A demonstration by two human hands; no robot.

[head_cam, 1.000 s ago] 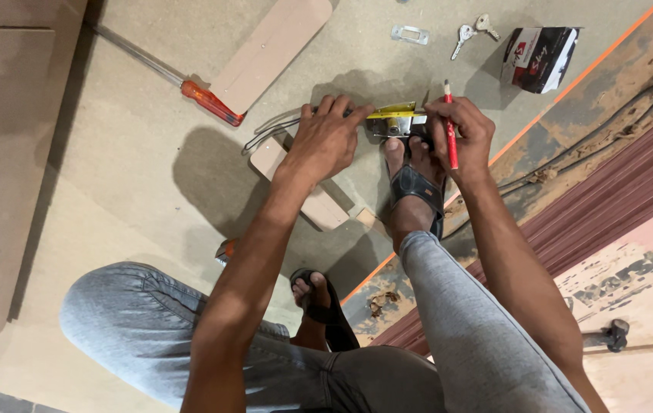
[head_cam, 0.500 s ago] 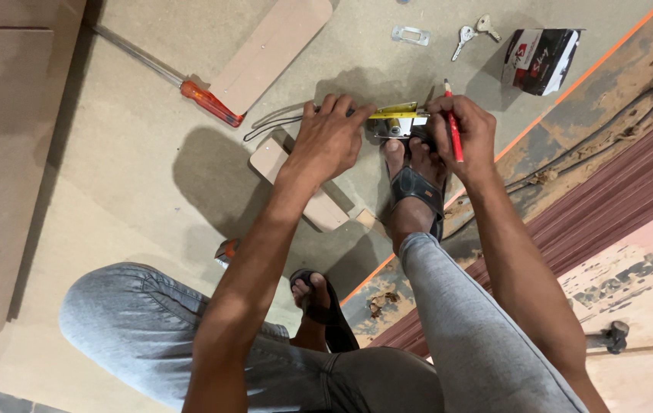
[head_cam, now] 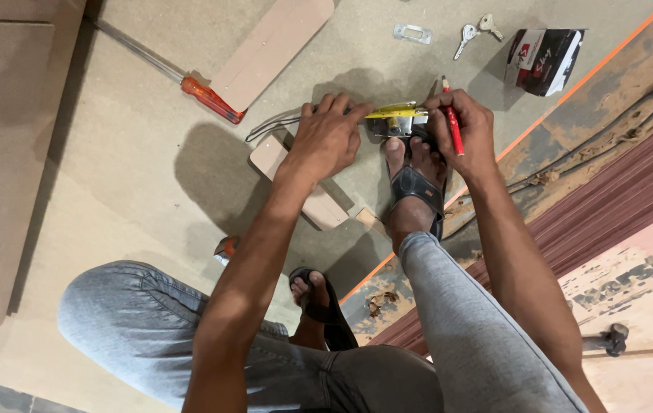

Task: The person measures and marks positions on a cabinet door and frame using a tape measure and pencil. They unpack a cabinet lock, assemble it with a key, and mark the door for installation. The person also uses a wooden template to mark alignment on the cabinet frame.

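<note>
The person squats on a large board [head_cam: 151,153] lying on the floor, working at its edge. The left hand [head_cam: 329,139] lies fingers-down across a yellow tape measure [head_cam: 395,113], pinning it flat so it cannot slide. The right hand [head_cam: 466,122] has its fingers closed around a red pencil [head_cam: 453,126], tip pointing up and away, just beside the tape's metal end. A sandalled foot [head_cam: 412,180] sits right below the tape, seemingly to steady the board. A small wooden block [head_cam: 303,183] lies under the left forearm. Well apart lie a red-handled screwdriver [head_cam: 208,98], a metal plate [head_cam: 412,33], 2 keys [head_cam: 475,30] and a small box [head_cam: 544,50]
</note>
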